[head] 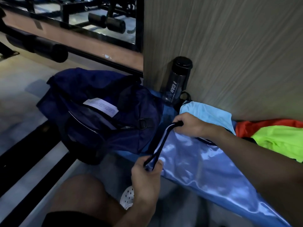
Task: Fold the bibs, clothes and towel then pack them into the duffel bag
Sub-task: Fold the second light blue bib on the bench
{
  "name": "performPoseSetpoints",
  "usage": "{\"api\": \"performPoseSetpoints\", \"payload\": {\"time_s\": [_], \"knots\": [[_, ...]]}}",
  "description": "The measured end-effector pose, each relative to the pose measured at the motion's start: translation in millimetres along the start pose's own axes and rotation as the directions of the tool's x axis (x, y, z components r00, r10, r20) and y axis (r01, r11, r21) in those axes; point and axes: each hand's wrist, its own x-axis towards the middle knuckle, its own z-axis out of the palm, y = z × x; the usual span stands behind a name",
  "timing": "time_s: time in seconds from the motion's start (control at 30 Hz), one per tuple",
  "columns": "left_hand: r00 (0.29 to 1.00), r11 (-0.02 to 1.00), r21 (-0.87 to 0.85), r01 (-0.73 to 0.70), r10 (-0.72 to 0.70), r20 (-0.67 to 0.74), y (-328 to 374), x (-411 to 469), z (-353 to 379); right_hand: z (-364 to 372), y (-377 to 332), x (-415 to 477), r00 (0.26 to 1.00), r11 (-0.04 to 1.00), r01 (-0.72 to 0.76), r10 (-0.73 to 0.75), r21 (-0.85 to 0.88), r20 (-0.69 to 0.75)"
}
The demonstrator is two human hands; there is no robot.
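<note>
Left hand (pixel 147 172) pinches and right hand (pixel 188 123) grips the dark trim of the blue bib (pixel 205 158), pulling one edge taut, probably to square it for a fold. Navy duffel bag (pixel 101 115) lies open just beside it, ready for packing. Orange bib (pixel 262 126) and green bib (pixel 278 141) lie unfolded by the wall.

The light-blue bib (pixel 205 161) runs off the bottom edge, the green cloth (pixel 278 141) off the right. Print on the label (pixel 100 106) of the duffel bag (pixel 131 138) is too blurred to read.

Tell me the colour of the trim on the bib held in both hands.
Black trim on a shiny light-blue bib; the head view shows it.
</note>
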Motion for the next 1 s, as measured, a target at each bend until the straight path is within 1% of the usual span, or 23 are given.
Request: {"api": "performPoseSetpoints", "payload": {"time_s": [0.1, 0.17, 0.23, 0.3, 0.37, 0.4, 0.5, 0.57, 0.63, 0.73, 0.77, 0.8, 0.87, 0.93, 0.97, 1.0], "knots": [[0.989, 0.990, -0.010, -0.139, 0.139, 0.051, 12.1, -8.8, 1.5, -20.5, 1.8, -17.2, 1.000, 0.997, 0.024, -0.024, 0.077, -0.012], [0.952, 0.957, 0.036, -0.289, 0.283, 0.120, 20.4, -19.4, 5.3, -35.3, 9.9, -30.3, 0.999, 0.994, 0.031, -0.029, 0.101, -0.023], [0.878, 0.893, 0.040, -0.448, 0.431, 0.206, 26.7, -31.3, 11.8, -50.0, 23.1, -45.9, 0.997, 0.994, 0.063, -0.060, 0.084, -0.039], [0.782, 0.810, 0.030, -0.586, 0.555, 0.284, 28.4, -41.5, 21.5, -60.7, 37.5, -64.6, 0.991, 0.995, 0.102, -0.101, 0.005, -0.085], [0.677, 0.717, 0.028, -0.697, 0.644, 0.357, 24.7, -49.5, 34.6, -68.5, 57.0, -83.3, 0.981, 0.991, 0.124, -0.130, -0.046, -0.147], [0.632, 0.684, 0.014, -0.730, 0.667, 0.394, 21.7, -53.5, 41.6, -70.4, 68.4, -92.3, 0.973, 0.989, 0.137, -0.146, -0.061, -0.176], [0.515, 0.612, -0.030, -0.790, 0.691, 0.507, 10.4, -67.2, 64.4, -67.4, 100.0, -116.0, 0.949, 0.976, 0.179, -0.204, -0.121, -0.239], [0.438, 0.567, -0.034, -0.823, 0.671, 0.598, -0.6, -77.5, 79.1, -63.4, 114.7, -130.6, 0.938, 0.978, 0.171, -0.198, -0.119, -0.284], [0.369, 0.518, -0.023, -0.855, 0.640, 0.674, -11.8, -85.5, 90.8, -58.4, 130.7, -141.7, 0.933, 0.984, 0.123, -0.159, -0.129, -0.322], [0.279, 0.452, -0.017, -0.892, 0.578, 0.767, -15.6, -96.7, 101.7, -51.6, 153.0, -153.1, 0.938, 0.991, 0.002, -0.047, -0.132, -0.343], [0.262, 0.410, 0.008, -0.912, 0.569, 0.779, -14.8, -98.4, 105.2, -48.6, 158.5, -155.7, 0.936, 0.991, -0.027, -0.022, -0.131, -0.353], [0.271, 0.382, 0.044, -0.923, 0.567, 0.778, -11.9, -98.8, 108.5, -44.9, 162.7, -158.0, 0.929, 0.990, -0.055, 0.002, -0.130, -0.370], [0.317, 0.354, 0.121, -0.928, 0.573, 0.756, -6.8, -95.0, 115.1, -38.8, 166.2, -164.3, 0.917, 0.982, -0.127, 0.063, -0.138, -0.394], [0.301, 0.227, 0.205, -0.952, 0.578, 0.759, -8.1, -87.3, 120.8, -34.2, 166.6, -169.9, 0.912, 0.963, -0.191, 0.103, -0.188, -0.397], [0.294, 0.159, 0.248, -0.956, 0.552, 0.780, -10.8, -83.6, 122.6, -32.1, 167.2, -171.4, 0.915, 0.955, -0.206, 0.111, -0.214, -0.389], [0.296, 0.112, 0.279, -0.954, 0.509, 0.809, -14.2, -80.8, 124.4, -30.1, 168.1, -172.3, 0.918, 0.949, -0.213, 0.114, -0.231, -0.380]]}}
